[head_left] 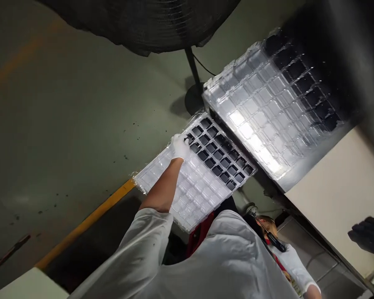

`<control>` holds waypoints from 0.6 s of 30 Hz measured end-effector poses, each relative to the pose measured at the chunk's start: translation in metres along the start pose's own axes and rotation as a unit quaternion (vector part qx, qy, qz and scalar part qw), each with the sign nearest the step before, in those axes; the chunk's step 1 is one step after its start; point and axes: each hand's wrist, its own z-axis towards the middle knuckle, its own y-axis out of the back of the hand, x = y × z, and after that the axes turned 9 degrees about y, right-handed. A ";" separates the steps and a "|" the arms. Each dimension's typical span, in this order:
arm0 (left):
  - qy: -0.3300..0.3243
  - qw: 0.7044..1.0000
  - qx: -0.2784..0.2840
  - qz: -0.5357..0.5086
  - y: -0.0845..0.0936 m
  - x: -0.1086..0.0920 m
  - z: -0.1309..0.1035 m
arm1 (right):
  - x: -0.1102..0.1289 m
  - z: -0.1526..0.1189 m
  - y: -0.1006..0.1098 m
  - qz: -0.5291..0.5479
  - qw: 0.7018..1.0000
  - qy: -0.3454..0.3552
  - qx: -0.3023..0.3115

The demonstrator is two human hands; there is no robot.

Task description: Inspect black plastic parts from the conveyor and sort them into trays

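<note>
My left hand (pixel 180 146), in a white glove, reaches over a clear plastic tray (pixel 190 195) with many small pockets. Its fingers are curled at a small black part near the tray's far-left edge. Rows of black parts (pixel 218 154) fill the pockets on the far side, while the near pockets show no black parts. Down at the lower right, my right hand (pixel 291 263), also white-gloved, is closed on a black-handled screwdriver (pixel 276 242). Its thin shaft points up and to the left, away from the tray.
A larger stack of clear trays (pixel 268 112) sits at the right, with black parts along its far side. A covered fan (pixel 143 20) stands ahead on a round base (pixel 193 99). A black glove (pixel 368 235) lies on a pale surface (pixel 339 195).
</note>
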 end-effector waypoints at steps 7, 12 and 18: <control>-0.020 0.998 -0.028 -0.046 0.014 -0.037 -0.056 | 0.016 -0.018 -0.004 0.050 0.998 0.044 0.011; -0.135 0.984 0.059 -0.104 -0.005 -0.105 -0.169 | 0.001 -0.042 -0.006 0.186 0.974 0.047 -0.123; -0.355 0.887 0.265 -0.130 -0.037 -0.193 -0.318 | -0.056 -0.058 -0.029 0.349 0.896 0.014 -0.275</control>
